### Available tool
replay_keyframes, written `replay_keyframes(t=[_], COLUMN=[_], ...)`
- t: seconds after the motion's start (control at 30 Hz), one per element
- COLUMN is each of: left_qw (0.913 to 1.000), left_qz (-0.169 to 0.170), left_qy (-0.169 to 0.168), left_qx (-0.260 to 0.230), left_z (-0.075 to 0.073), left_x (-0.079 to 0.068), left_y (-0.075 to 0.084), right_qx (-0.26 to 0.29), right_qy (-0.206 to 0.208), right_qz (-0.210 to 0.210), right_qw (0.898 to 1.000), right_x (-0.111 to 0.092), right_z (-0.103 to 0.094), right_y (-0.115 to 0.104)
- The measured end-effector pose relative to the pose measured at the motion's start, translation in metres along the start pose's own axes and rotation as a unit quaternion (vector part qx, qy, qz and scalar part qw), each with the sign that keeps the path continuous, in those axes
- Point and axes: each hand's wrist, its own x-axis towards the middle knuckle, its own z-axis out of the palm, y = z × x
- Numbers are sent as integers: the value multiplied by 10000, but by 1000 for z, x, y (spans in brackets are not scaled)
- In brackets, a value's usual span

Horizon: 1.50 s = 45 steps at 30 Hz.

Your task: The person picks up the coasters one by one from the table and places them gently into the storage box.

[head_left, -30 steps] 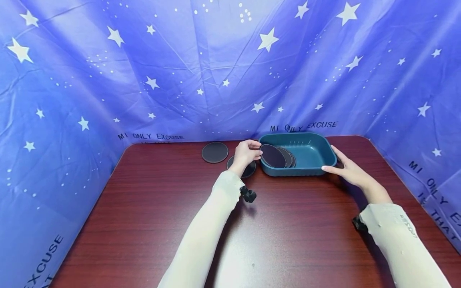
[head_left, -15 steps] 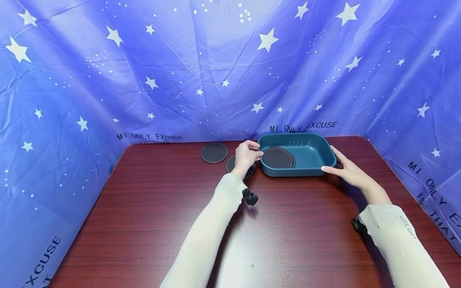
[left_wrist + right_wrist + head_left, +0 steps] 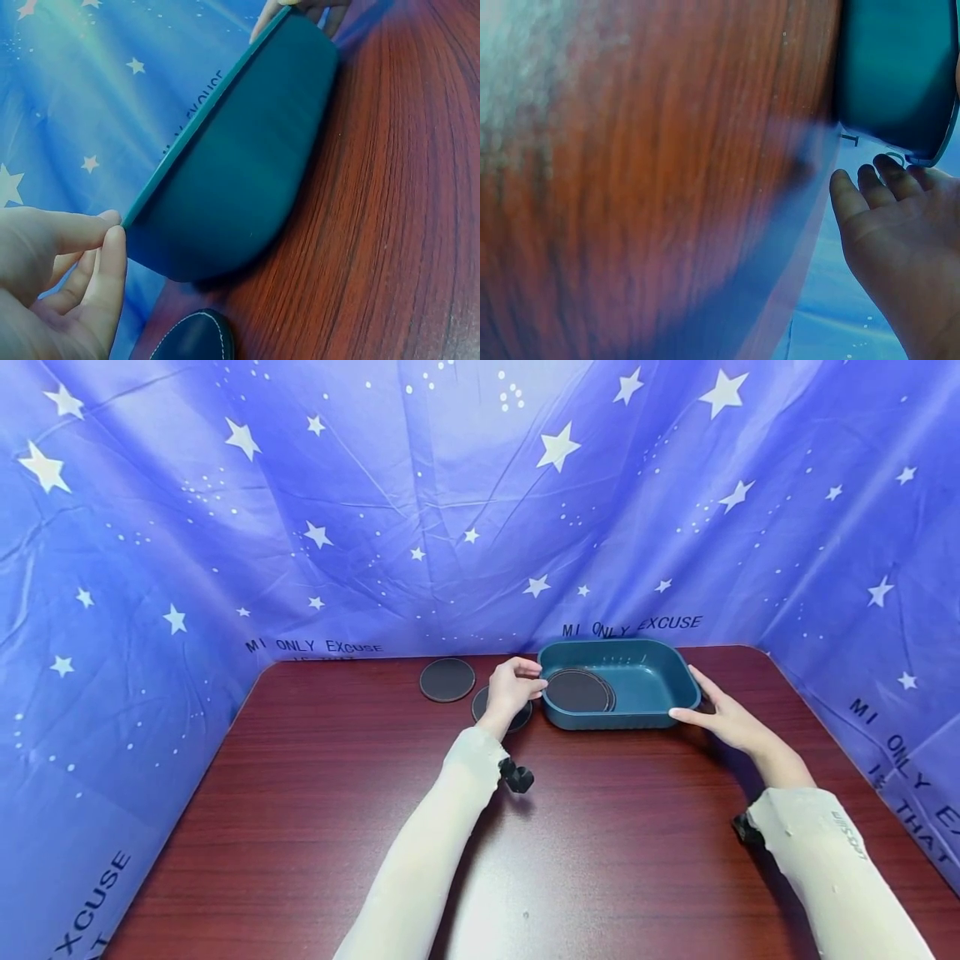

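A dark teal, rounded rectangular plastic bin stands near the back edge of the table. Inside its left end lies a small stack of round black coasters with stitched edges. My left hand is at the bin's left end; in the left wrist view, its thumb and finger pinch the rim at the corner. My right hand grips the bin's right end, thumb at the near corner and fingers along the side. One coaster lies partly hidden under my left hand, and another coaster lies farther left.
The reddish-brown wooden table has its back edge just behind the bin. A blue cloth with white stars surrounds the table at the back and sides. Black wrist devices sit at both cuffs.
The coaster that leaned tilted from my left fingers one second ago now lies flat on the stack in the bin. Both hands have stayed almost in place.
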Motion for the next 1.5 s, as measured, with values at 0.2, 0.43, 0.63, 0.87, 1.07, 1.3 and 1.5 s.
replay_keyframes(t=[0.2, 0.43, 0.63, 0.87, 1.07, 1.3, 1.5], left_qw=[9997, 9993, 9991, 9969, 9928, 9920, 9906], left_qz=[100, 248, 389, 618, 822, 989, 874], left_qy=[-128, -100, 71, 395, 727, 768, 1002], left_qx=[-172, -249, -158, 284, 476, 171, 324], left_z=[-8, -26, -44, -65, -83, -104, -121], left_x=[1, 3, 4, 9, 15, 23, 22], left_y=[-4, -10, -14, -17, -18, -27, -34], right_qx=[80, 84, 103, 135, 149, 22, 42], right_qy=[-10, 19, 9, -1, -16, -52, -71], right_qz=[-59, -112, -134, -153, -131, 11, 5], right_qw=[9999, 9999, 9999, 9998, 9998, 10000, 10000], right_x=[-1, -1, -1, -1, -1, 0, 0], right_z=[0, 0, 0, 0, 0, -1, -1], right_y=[-2, -1, 0, 1, 0, 0, 1])
